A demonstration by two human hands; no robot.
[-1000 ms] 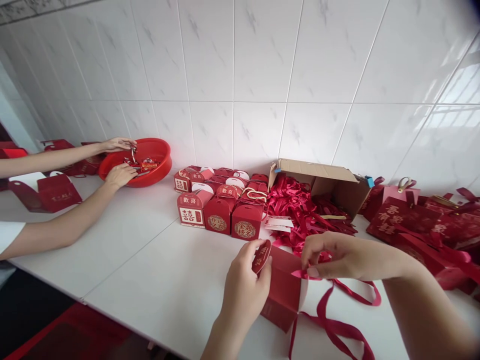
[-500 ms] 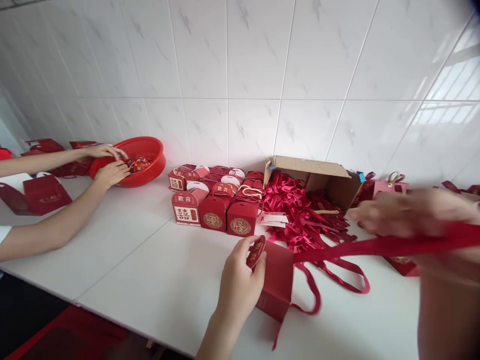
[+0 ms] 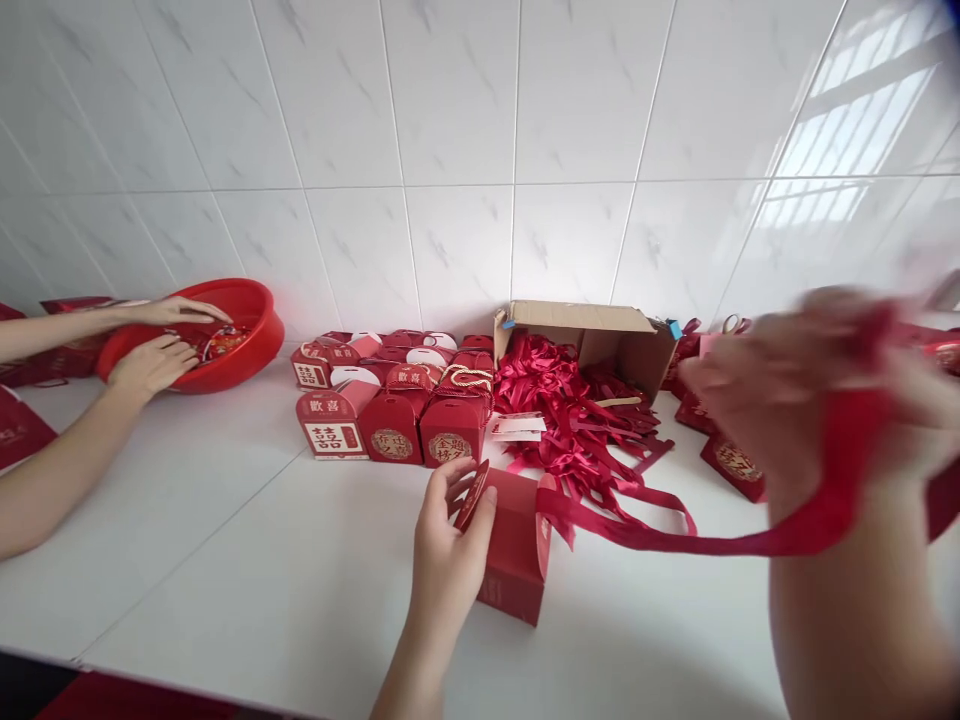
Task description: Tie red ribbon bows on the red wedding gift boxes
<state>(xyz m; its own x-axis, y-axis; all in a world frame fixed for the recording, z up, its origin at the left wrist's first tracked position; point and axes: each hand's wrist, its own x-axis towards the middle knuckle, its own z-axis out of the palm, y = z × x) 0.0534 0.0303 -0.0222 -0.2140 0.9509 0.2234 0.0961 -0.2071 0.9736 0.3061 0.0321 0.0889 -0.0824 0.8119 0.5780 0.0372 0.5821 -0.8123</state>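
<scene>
My left hand [image 3: 454,530] grips the end flap of a red gift box [image 3: 517,525], thumb on one side and fingers on the other. A red ribbon [image 3: 697,540] runs from the box's far flap to the right, up to my right hand [image 3: 817,390]. That hand is raised and blurred by motion, with the ribbon held in it. Behind the box lies a heap of red ribbons [image 3: 555,400], spilling out of a cardboard box [image 3: 592,317] that lies on its side.
Closed red boxes [image 3: 394,425] stand in rows left of the ribbons. Further left, another person's hands [image 3: 154,360] reach into a red basin [image 3: 259,340]. More red boxes [image 3: 735,465] lie at the right. A tiled wall [image 3: 457,240] rises behind the white table [image 3: 225,590].
The view has swung right. My right hand has risen, the ribbon now sags in a curve, and the red box is turned more upright in my left hand.
</scene>
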